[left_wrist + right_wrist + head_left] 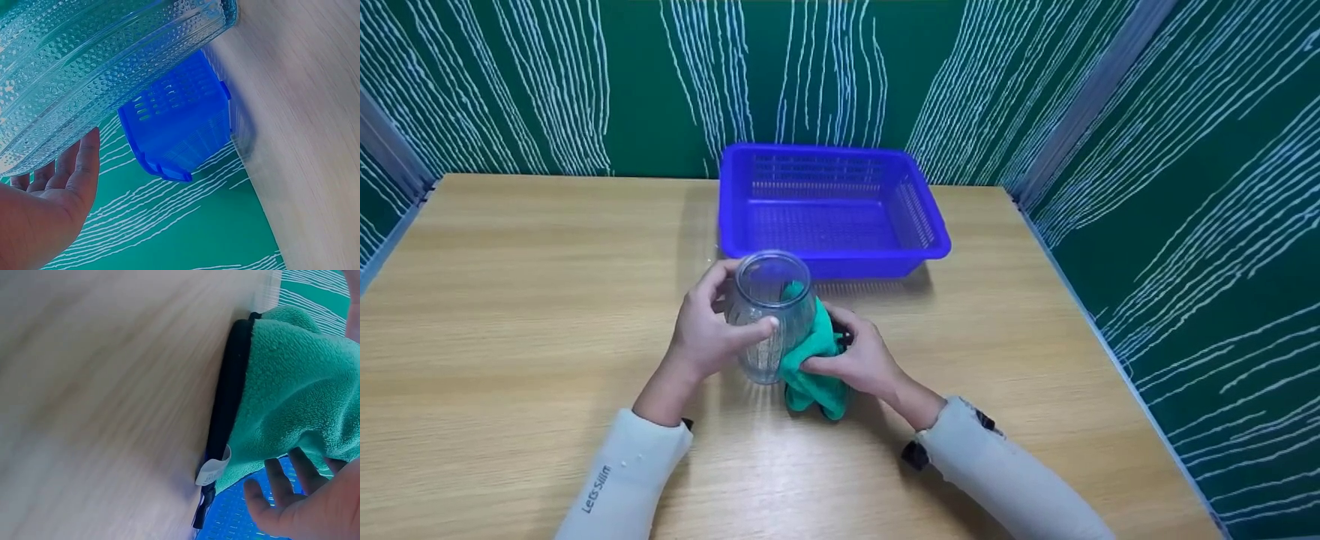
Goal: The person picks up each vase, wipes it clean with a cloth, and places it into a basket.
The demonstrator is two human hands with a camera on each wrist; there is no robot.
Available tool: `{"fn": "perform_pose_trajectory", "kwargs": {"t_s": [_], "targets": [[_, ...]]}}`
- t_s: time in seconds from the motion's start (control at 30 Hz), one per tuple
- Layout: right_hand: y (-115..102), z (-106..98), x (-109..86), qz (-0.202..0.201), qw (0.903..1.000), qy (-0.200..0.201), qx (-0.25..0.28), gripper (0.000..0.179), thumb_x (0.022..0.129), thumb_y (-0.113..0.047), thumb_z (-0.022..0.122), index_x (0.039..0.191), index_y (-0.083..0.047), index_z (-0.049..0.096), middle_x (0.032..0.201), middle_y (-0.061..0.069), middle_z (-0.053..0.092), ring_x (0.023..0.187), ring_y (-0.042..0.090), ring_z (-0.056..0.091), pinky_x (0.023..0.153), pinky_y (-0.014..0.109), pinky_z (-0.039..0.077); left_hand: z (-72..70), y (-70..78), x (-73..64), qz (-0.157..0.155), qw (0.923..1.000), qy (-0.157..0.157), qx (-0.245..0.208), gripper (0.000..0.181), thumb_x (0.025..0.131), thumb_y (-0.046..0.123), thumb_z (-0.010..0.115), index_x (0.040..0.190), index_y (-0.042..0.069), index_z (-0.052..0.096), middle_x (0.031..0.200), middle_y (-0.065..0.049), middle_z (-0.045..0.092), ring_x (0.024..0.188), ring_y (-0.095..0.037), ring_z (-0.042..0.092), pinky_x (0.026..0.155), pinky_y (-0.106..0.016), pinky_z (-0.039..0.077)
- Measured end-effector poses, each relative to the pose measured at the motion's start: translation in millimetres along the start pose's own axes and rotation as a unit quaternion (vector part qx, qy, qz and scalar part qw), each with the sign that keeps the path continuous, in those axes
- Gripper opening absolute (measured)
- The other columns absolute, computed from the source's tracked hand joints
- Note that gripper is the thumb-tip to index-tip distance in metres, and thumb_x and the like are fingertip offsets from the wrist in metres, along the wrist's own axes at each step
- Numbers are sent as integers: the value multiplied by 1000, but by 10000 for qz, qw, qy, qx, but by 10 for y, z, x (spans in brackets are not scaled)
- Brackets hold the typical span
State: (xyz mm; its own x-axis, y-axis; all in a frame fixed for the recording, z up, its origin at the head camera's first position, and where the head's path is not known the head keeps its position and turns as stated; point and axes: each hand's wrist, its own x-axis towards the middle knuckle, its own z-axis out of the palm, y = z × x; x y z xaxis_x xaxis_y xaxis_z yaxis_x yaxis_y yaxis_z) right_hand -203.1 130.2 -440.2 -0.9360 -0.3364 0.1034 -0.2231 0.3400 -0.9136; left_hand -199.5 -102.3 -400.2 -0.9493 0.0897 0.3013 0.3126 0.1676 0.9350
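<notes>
A clear glass jar with a round open mouth and a dimpled, ribbed wall stands upright in front of the basket. My left hand grips it from the left, thumb across the near side and fingers behind. In the left wrist view the jar fills the upper left, above the fingers of my left hand. My right hand holds a green fleecy cloth against the jar's right side. The right wrist view shows the cloth with a black edge and a white tag.
Behind the jar, a blue plastic basket with slotted walls stands on the wooden table. Green panels with white wavy lines rise at the table's back and right side.
</notes>
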Motion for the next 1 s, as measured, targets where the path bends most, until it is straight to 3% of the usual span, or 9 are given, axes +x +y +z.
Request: {"fn": "perform_pose_trajectory", "kwargs": {"t_s": [0.2,0.43,0.63,1.0], "targets": [[-22,34,-7,-116,9990,81,421,73,70,-5,81,137,-13,53,122,7,65,105,18,61,90,42,51,-2,-7,3,-25,10000,4,-4,61,68,23,82,123,19,57,114,0,63,106,-17,58,88,-42,48],[0,51,-38,-206,9977,257,594,65,72,-4,77,133,-8,56,118,12,66,98,16,62,84,39,53,3,-17,-1,-39,10000,-17,25,60,69,25,82,123,22,57,116,0,63,107,-17,57,88,-41,48],[-35,18,-47,-178,9970,403,631,62,72,-6,76,132,-9,58,114,10,68,98,15,60,85,36,51,4,-18,0,-71,10000,-27,52,62,69,27,82,125,21,56,116,1,63,108,-17,57,88,-41,48],[-137,-56,-24,-331,9963,489,626,63,72,-11,76,132,-10,58,114,9,68,102,19,60,92,45,46,-7,-15,15,-102,9999,-73,57,64,67,25,83,125,20,56,117,-2,63,109,-18,57,90,-41,48]]}}
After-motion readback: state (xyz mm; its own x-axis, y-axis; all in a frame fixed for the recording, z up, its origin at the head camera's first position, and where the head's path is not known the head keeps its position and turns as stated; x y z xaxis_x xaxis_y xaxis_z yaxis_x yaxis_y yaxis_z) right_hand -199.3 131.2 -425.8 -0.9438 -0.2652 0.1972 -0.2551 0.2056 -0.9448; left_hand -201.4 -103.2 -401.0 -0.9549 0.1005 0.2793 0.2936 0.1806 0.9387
